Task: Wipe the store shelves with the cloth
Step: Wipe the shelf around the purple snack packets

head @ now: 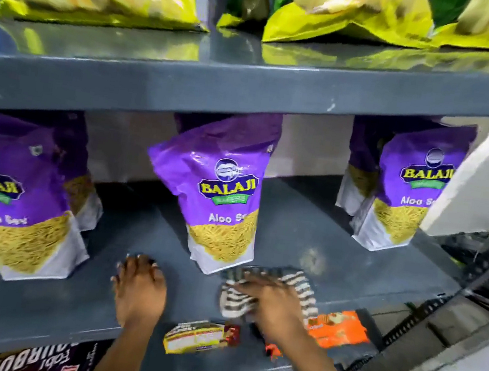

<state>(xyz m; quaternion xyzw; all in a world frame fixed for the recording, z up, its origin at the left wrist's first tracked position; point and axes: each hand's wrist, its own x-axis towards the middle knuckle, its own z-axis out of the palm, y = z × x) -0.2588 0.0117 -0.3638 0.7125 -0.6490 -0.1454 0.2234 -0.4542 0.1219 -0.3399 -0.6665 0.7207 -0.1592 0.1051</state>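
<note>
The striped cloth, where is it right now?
The striped cloth lies on the middle shelf under the right hand, just right of the central purple Aloo Sev bag.

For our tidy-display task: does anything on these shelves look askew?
Yes. The middle purple Balaji Aloo Sev pouch on the grey metal shelf leans left, unlike its neighbours. Nothing looks spilled.
</note>
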